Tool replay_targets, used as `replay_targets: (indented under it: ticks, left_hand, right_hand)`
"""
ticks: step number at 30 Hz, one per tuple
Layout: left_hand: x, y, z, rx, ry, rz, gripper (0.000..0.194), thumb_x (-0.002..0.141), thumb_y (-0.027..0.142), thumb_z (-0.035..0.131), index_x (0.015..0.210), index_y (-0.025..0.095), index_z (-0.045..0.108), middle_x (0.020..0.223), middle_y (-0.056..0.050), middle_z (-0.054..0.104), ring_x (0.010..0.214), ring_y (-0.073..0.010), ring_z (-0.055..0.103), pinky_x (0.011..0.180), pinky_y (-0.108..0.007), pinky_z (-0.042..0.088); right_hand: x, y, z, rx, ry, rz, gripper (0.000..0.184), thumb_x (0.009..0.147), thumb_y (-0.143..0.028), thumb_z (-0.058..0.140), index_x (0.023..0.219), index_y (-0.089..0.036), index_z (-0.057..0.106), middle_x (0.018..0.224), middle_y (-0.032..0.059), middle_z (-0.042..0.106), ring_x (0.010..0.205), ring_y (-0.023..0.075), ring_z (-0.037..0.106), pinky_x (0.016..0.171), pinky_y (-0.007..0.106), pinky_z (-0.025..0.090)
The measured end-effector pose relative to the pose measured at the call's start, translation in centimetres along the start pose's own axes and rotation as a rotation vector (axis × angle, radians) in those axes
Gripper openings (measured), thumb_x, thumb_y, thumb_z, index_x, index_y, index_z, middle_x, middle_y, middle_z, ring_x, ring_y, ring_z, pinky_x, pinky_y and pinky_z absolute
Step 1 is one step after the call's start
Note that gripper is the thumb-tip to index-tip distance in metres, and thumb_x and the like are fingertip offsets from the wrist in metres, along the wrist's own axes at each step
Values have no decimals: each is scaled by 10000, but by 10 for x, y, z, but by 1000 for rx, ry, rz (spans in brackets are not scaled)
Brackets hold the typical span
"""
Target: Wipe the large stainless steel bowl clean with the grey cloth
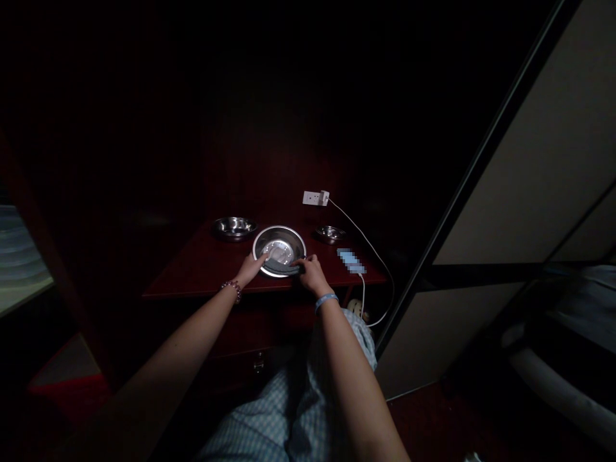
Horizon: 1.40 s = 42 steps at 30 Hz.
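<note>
A shiny stainless steel bowl (280, 235) stands at the front edge of the dark red desk, tilted slightly towards me. Along its near rim lies a dark grey cloth (283, 267). My left hand (250, 267) is closed on the bowl's left rim, thumb over the inside. At the right end of the cloth, my right hand (312, 273) pinches it against the rim; its fingertips are partly hidden. Behind to the left sits another steel bowl (235, 226), and a smaller steel bowl (330, 233) is behind to the right.
A phone (351, 260) with a blurred screen lies right of the bowls. Its white cable (369, 236) loops from a charger in the wall socket (312, 198). Pale sliding door panels (529, 167) rise at right. Below the desk is a drawer handle (258, 362).
</note>
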<state>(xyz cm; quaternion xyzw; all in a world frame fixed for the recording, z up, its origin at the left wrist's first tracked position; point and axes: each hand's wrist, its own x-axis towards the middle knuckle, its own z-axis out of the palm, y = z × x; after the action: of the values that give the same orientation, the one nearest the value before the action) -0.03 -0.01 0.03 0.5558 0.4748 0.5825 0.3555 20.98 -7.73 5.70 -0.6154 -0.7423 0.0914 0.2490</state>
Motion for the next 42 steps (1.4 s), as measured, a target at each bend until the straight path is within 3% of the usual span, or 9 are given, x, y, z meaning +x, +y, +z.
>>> replay_targets:
  ticks: [8,15,24,28,31,35,38,42]
  left_hand:
    - [0,-1,0,16,4,1,474,799,381,688,1203,134,677,1274,-162,725,1234,-295,652,1071,-395,465]
    - [3,-4,-1,-22,-59,26,557,747,395,728,1238,139,666,1325,-163,699,1237,-305,649,1098,-414,447]
    - [5,-7,1,-3,-42,-16,494,748,305,718,1210,134,675,1306,-161,709,1235,-296,653,1099,-416,458]
    - [5,-7,1,-20,-48,7,469,727,274,736,1178,155,690,1276,-146,723,1260,-309,637,1119,-438,453]
    - [4,-3,2,-27,-37,13,456,736,261,727,1178,153,687,1274,-149,722,1269,-310,631,1127,-438,451]
    - [1,4,3,-21,-14,2,422,754,293,717,1148,144,693,1234,-150,740,1269,-323,630,1123,-443,452]
    - [-1,8,4,-26,-16,-1,382,793,356,677,1110,146,703,1197,-147,756,1263,-325,635,1103,-431,465]
    - [-3,9,3,-4,-14,-28,406,823,442,634,1071,131,715,1186,-163,758,1198,-325,674,1058,-413,492]
  right_hand:
    - [-8,-8,-11,-91,-25,-14,451,922,-114,502,1244,-329,733,1224,105,584,1181,267,519,948,360,479]
    - [-8,-7,-10,-105,-11,-8,442,939,-135,489,1222,-353,748,1208,98,600,1164,267,526,956,371,480]
    - [-9,-13,-11,-107,15,-8,424,934,-132,479,1175,-318,775,1204,121,603,1184,298,470,949,393,466]
    - [-9,-15,-12,-136,33,-70,368,920,-155,517,1099,-300,803,1261,111,583,1189,293,442,998,404,426]
    - [-11,-18,-13,-150,31,-98,332,916,-179,536,1077,-289,805,1420,83,525,1245,300,418,1038,441,382]
    - [-12,-20,-12,-124,15,-190,297,921,-206,548,1057,-294,797,1597,-2,419,1404,306,318,1143,521,249]
    - [-10,-19,-7,-81,-79,-296,326,932,-225,553,1169,-328,751,1486,3,571,1470,264,305,1197,548,135]
    - [-9,-18,-1,-24,-185,-409,395,931,-312,619,1322,-278,670,1376,73,659,1403,227,465,1225,485,152]
